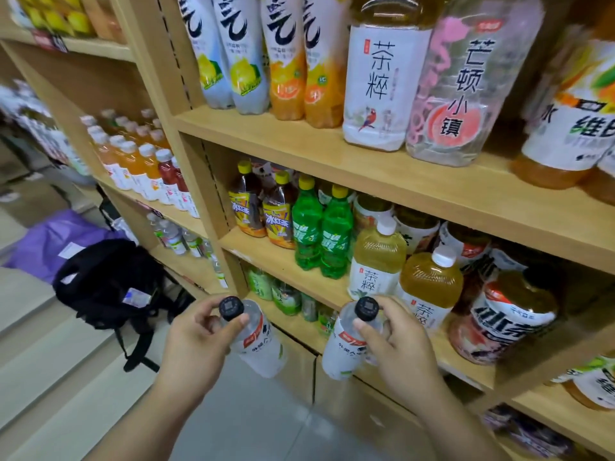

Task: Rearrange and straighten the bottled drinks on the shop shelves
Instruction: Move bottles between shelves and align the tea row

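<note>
Each of my hands holds a clear, black-capped bottle by its neck, in front of the wooden shelves. My left hand (196, 341) grips the left clear bottle (263, 347), which tilts to the lower right. My right hand (396, 344) grips the right clear bottle (342, 351), close to the middle shelf (283, 261). That shelf carries iced tea bottles (263, 211), green soda bottles (322, 231) and large yellow tea bottles (379, 257). On the upper shelf (299, 141) stand tall white-labelled drinks (253, 51) and big bottles (382, 84).
A black backpack (109, 284) and a purple bag (50, 241) lie on the floor at the left. A second shelving bay at the left holds juice bottles (143, 168). A lower shelf holds small green bottles (283, 294). Grey floor lies below my hands.
</note>
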